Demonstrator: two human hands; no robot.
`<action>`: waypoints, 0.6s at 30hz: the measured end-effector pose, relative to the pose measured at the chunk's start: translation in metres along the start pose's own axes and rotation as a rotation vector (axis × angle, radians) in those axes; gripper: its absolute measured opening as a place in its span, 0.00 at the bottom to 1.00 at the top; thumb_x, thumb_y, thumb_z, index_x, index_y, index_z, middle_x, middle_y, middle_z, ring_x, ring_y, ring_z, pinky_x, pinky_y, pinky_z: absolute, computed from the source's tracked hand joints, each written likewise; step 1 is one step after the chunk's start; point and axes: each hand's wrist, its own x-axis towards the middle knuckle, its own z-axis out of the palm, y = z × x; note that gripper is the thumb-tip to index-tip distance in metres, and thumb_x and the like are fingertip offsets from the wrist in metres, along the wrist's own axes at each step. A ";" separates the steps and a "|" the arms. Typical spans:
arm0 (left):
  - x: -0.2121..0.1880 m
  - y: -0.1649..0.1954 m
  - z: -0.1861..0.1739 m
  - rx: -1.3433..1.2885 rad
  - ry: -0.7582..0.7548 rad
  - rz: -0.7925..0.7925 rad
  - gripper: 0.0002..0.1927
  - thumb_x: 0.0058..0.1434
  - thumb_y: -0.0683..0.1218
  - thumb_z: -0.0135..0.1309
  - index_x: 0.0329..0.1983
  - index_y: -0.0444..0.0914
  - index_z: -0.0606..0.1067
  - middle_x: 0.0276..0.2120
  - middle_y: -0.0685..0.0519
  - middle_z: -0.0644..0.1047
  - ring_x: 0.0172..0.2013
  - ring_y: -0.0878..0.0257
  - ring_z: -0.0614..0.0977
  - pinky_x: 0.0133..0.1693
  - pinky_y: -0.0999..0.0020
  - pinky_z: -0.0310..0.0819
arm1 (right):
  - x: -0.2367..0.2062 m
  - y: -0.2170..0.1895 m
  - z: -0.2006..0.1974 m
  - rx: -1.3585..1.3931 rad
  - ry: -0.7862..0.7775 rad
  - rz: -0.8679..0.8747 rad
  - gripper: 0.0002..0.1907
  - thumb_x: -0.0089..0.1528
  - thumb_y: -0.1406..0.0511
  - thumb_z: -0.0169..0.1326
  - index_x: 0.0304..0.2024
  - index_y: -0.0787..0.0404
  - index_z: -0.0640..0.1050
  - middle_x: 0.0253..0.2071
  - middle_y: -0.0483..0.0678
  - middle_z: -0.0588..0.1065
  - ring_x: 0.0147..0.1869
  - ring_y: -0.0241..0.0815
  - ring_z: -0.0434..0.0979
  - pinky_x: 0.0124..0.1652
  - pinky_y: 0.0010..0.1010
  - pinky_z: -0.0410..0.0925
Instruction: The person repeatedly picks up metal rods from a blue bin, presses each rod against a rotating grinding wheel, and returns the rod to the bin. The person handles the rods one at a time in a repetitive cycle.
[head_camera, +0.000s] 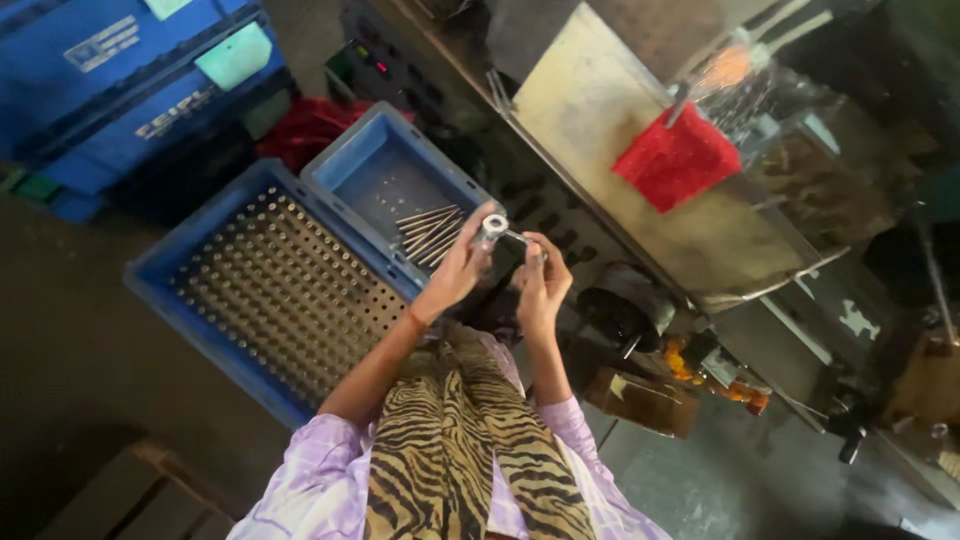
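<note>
My left hand grips a short silver metal cylinder by its end. My right hand holds the thin metal rod that sticks out of that cylinder, so both hands meet on one piece in front of my chest. Just beyond the hands, a small blue crate holds several loose metal rods. A larger blue tray to its left carries rows of upright metal pins.
A metal machine table with a red cloth runs along the right. Stacked blue crates stand at the upper left. A round dark part and a cardboard box lie to the right of my hands.
</note>
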 end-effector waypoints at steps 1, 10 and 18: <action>0.004 0.003 0.005 -0.073 0.033 -0.079 0.23 0.74 0.42 0.46 0.72 0.42 0.61 0.38 0.62 0.70 0.31 0.75 0.68 0.32 0.79 0.64 | -0.001 0.000 -0.001 0.001 0.004 -0.010 0.14 0.70 0.62 0.55 0.51 0.67 0.78 0.24 0.36 0.64 0.22 0.25 0.58 0.23 0.22 0.54; 0.012 0.021 0.028 0.212 0.072 0.125 0.17 0.69 0.42 0.59 0.58 0.36 0.71 0.37 0.56 0.74 0.35 0.71 0.73 0.36 0.74 0.70 | -0.013 0.003 -0.017 -0.201 0.007 -0.193 0.14 0.73 0.59 0.49 0.52 0.64 0.75 0.25 0.36 0.65 0.25 0.26 0.60 0.25 0.22 0.57; 0.026 0.032 -0.013 0.810 -0.439 0.681 0.23 0.63 0.54 0.66 0.53 0.36 0.73 0.31 0.49 0.81 0.23 0.52 0.79 0.23 0.61 0.71 | 0.004 0.019 -0.071 0.411 -0.200 0.936 0.21 0.70 0.46 0.47 0.31 0.52 0.69 0.14 0.35 0.53 0.13 0.30 0.48 0.16 0.26 0.46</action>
